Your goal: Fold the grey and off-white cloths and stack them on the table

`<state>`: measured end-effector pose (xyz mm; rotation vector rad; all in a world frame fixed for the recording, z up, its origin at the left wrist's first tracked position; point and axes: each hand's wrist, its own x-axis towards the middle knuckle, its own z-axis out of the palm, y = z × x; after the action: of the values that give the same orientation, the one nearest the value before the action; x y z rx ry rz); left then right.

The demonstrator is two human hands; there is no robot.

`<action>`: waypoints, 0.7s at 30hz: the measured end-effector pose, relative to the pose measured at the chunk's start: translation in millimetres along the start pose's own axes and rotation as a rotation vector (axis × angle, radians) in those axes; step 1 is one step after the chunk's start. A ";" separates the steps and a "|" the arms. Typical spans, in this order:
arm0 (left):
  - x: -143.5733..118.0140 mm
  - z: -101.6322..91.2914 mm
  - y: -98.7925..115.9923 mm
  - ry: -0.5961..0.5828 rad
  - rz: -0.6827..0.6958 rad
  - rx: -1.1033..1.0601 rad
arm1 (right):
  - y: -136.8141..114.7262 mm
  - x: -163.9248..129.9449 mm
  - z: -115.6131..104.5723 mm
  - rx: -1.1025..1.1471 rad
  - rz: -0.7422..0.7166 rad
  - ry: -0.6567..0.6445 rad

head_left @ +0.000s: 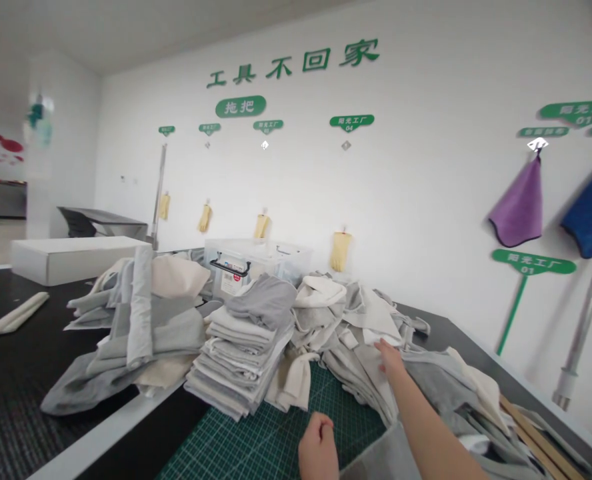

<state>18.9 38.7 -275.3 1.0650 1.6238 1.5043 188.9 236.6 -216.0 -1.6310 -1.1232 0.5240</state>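
My left hand (319, 448) is curled closed over the green cutting mat (256, 445), and nothing shows in its fingers. A grey cloth (389, 455) lies just right of it, partly under my right forearm. Reaching into a loose heap of grey and off-white cloths (356, 373), my right hand (392, 361) has its thumb and fingers apart, with the fingertips at a white cloth (383, 325). A neat stack of folded cloths (241, 363) stands on the mat, left of both hands. Beside it is a rolled beige cloth (296, 380).
More grey cloths (176, 327) are piled on the left, with a pale roll (140, 307) on top. Behind stand a clear plastic box (246, 257) and a white box (76, 257). Wooden strips (536, 437) lie at the right, and the wall (416, 200) rises behind the table.
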 end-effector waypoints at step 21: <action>3.3 10.8 -5.6 0.013 0.000 0.104 | -36.5 43.6 -14.2 0.829 0.291 -0.239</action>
<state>26.4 46.4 -281.9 1.1128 1.7273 1.4430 205.4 267.9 -169.3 -1.0060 -0.6750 1.2138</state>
